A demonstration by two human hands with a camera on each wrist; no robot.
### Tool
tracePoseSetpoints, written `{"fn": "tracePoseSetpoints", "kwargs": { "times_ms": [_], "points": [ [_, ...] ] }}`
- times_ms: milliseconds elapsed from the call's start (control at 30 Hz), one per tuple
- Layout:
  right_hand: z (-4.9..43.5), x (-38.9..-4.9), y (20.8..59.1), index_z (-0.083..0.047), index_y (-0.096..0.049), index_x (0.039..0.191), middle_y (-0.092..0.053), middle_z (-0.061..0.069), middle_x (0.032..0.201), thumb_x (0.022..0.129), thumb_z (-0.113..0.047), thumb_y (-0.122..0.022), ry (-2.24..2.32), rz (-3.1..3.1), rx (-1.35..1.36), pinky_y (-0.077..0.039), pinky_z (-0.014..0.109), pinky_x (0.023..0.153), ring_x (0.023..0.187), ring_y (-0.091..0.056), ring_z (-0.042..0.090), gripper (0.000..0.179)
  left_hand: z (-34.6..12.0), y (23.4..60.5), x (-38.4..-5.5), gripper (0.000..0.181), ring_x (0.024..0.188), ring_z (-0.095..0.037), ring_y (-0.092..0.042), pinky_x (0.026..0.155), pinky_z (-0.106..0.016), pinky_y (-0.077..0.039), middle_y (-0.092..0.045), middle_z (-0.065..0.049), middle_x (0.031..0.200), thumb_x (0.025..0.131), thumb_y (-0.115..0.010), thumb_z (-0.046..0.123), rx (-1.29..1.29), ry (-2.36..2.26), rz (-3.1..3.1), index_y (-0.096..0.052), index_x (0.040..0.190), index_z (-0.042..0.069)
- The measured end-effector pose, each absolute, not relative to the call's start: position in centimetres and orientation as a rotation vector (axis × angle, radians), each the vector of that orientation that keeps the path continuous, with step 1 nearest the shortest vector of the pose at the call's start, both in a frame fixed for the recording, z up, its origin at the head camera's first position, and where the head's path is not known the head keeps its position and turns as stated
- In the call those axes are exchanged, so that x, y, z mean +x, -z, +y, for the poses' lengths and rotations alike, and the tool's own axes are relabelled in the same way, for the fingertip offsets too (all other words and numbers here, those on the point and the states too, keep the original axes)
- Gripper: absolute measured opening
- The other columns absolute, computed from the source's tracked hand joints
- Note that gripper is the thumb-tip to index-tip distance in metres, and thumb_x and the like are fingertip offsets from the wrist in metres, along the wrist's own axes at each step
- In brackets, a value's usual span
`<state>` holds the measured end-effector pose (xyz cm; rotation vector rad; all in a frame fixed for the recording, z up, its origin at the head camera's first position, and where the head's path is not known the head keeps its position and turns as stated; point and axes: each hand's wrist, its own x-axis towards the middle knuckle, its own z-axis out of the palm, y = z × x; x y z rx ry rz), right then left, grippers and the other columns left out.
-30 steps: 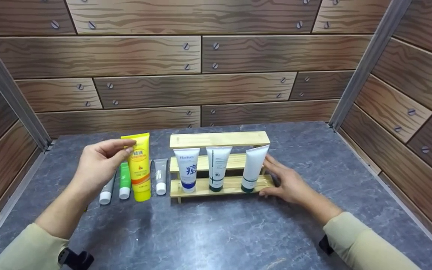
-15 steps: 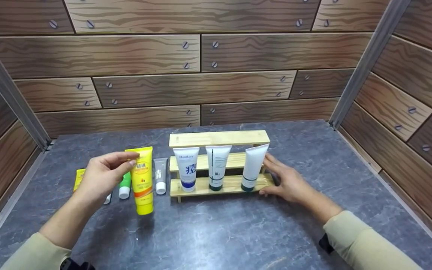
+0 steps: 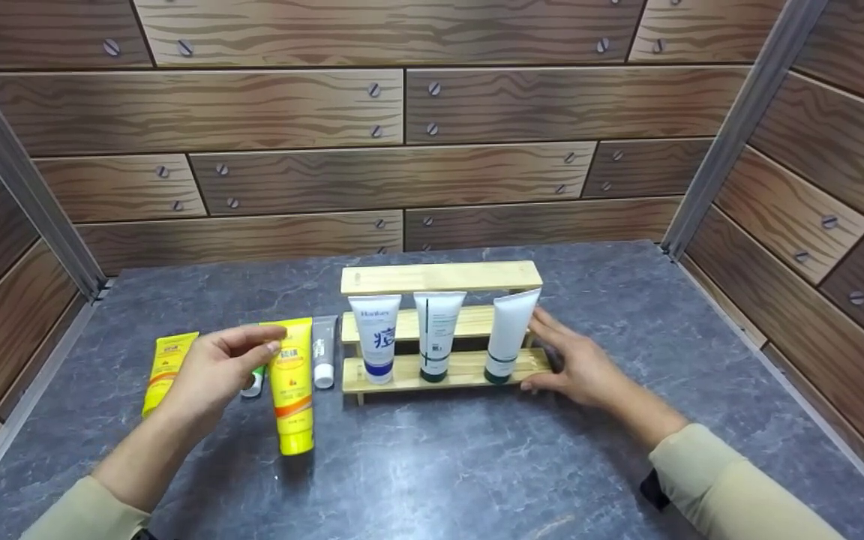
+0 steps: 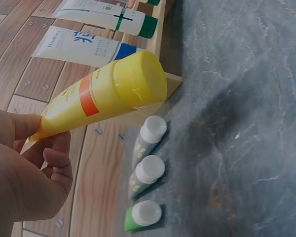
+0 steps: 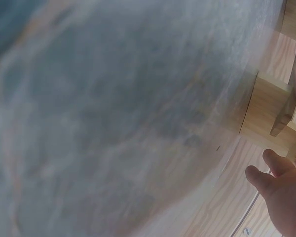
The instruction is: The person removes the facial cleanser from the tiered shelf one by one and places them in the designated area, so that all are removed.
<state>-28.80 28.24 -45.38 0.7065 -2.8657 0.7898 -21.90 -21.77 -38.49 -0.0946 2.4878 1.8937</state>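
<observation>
As I stand watching, the yellow tube [image 3: 292, 394] hangs cap-down above the table [image 3: 417, 480], left of the wooden rack [image 3: 439, 279] and a little nearer, its flat end clamped between the thumb and fingers of the left hand [image 3: 211, 367]. The left wrist view shows two grey tubes [image 4: 144, 147] beside a green tube [image 4: 132, 222]; from the head, only one grey tube shows, and the green one is mostly covered. Farther left lies a second yellow tube [image 3: 169, 358].

On the rack's lowest step stand a blue-capped white tube [image 3: 374, 334] and two green-capped white tubes [image 3: 439, 330], the rightmost tilting. At the rack's right end rests the right hand [image 3: 580, 367], thumb at the near edge; the right wrist view reveals two extended fingertips, slightly apart. A plank-patterned wall [image 3: 289, 109] rises at the far side.
</observation>
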Motion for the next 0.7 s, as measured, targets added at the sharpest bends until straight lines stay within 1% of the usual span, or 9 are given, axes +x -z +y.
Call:
{"fn": "tracePoseSetpoints", "kwargs": {
  "times_ms": [233,400,500,600,700],
  "points": [
    [28.2,-28.8,45.3,-0.012,-0.037,0.164,-0.024,0.016,0.172,0.079,-0.039,-0.093,-0.772,-2.869,0.701,-0.030,0.065,0.119,0.151,-0.034,0.047,0.105,-21.4,39.6,-21.8,0.034,0.094,-0.017,-0.059,0.067,-0.026,-0.048,-0.071,-0.005,0.126,0.102,-0.072,0.012,-0.137,-1.905,2.441,-0.073,0.135,0.006],
    [28.2,-28.8,45.3,-0.013,-0.036,0.165,-0.023,0.016,0.172,0.079,-0.040,-0.093,-0.782,-2.878,0.690,-0.029,0.065,0.119,0.151,-0.034,0.047,0.106,-21.1,40.3,-21.7,0.032,0.095,-0.020,-0.057,0.065,-0.027,-0.045,-0.070,-0.007,0.129,0.103,-0.070,0.012,-0.176,-1.877,2.414,-0.073,0.135,0.006],
    [28.2,-28.8,45.3,-0.012,-0.037,0.164,-0.024,0.016,0.172,0.079,-0.040,-0.092,-0.783,-2.863,0.708,-0.030,0.065,0.119,0.151,-0.035,0.047,0.105,-20.8,40.7,-21.6,0.031,0.094,-0.022,-0.057,0.063,-0.027,-0.045,-0.070,-0.008,0.130,0.103,-0.070,0.012,-0.188,-1.852,2.401,-0.074,0.134,0.007],
    [28.3,-28.8,45.4,-0.010,-0.039,0.163,-0.026,0.017,0.171,0.080,-0.041,-0.092,-0.773,-2.837,0.736,-0.031,0.065,0.118,0.150,-0.036,0.047,0.104,-20.6,41.1,-21.5,0.030,0.090,-0.022,-0.056,0.062,-0.027,-0.045,-0.071,-0.007,0.126,0.103,-0.070,0.013,-0.188,-1.838,2.396,-0.075,0.132,0.008],
    [28.4,-28.8,45.5,-0.008,-0.040,0.162,-0.027,0.017,0.170,0.080,-0.042,-0.092,-0.763,-2.823,0.753,-0.032,0.065,0.118,0.149,-0.037,0.048,0.103,-20.4,41.6,-21.5,0.028,0.086,-0.022,-0.058,0.060,-0.026,-0.044,-0.073,-0.006,0.121,0.102,-0.071,0.010,-0.180,-1.856,2.391,-0.076,0.129,0.006]
  ]
}}
